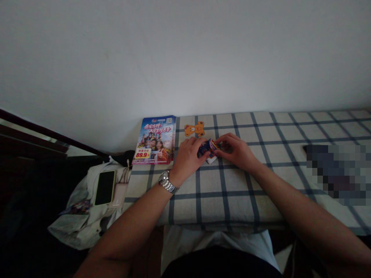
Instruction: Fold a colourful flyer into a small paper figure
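A small folded piece of printed paper [213, 146], dark blue with pink and yellow print and a white part below, is between my two hands over the checked cloth. My left hand [189, 155], with a metal watch [167, 181] on its wrist, pinches the paper from the left. From the right, my right hand [236, 153] has its thumb and fingers closed on the other side. The fingers hide part of the paper. Just beyond lies a flat brown bear figure [194, 129].
A stack of colourful flyers [155, 141] lies at the cloth's left end, against the wall. Left of the table, a phone [104, 188] and a pale box-like item [118, 195] rest on a whitish bag [72, 227]. At the right is a dark blurred-out object [333, 170].
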`<control>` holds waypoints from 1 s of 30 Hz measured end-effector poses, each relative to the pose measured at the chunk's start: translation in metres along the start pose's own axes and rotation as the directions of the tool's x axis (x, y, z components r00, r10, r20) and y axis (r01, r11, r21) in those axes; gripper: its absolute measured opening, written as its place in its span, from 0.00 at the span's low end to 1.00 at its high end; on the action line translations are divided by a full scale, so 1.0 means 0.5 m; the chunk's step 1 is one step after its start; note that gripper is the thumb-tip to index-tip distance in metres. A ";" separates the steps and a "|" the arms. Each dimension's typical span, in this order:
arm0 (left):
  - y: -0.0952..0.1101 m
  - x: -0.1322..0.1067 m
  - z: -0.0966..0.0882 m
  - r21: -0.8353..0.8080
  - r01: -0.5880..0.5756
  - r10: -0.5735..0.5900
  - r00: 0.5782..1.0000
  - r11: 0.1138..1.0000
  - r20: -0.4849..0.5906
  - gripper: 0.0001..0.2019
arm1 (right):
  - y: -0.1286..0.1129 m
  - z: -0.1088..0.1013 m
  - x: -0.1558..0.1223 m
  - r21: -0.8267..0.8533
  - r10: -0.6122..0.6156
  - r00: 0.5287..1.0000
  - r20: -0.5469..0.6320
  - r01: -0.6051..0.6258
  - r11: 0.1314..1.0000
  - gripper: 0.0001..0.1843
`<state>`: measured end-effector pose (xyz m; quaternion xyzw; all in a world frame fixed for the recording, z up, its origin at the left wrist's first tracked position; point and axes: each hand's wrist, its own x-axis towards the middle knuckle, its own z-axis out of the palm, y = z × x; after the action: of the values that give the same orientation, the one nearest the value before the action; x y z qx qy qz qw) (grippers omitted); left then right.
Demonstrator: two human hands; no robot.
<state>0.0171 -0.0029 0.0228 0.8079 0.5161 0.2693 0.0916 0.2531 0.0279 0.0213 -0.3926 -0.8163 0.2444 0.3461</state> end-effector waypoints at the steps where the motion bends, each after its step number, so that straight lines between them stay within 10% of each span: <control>1: 0.000 0.000 0.000 0.009 0.002 -0.002 1.000 1.000 -0.004 0.19 | -0.002 0.001 0.000 -0.007 -0.003 1.000 0.006 0.003 1.000 0.14; 30: -0.003 0.003 0.005 -0.025 0.004 -0.005 1.000 1.000 -0.029 0.15 | -0.015 0.009 0.002 -0.203 -0.087 0.991 0.098 0.105 0.974 0.22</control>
<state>0.0180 -0.0007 0.0204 0.8016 0.5158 0.2871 0.0946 0.2454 0.0239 0.0239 -0.3755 -0.8698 0.1581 0.2783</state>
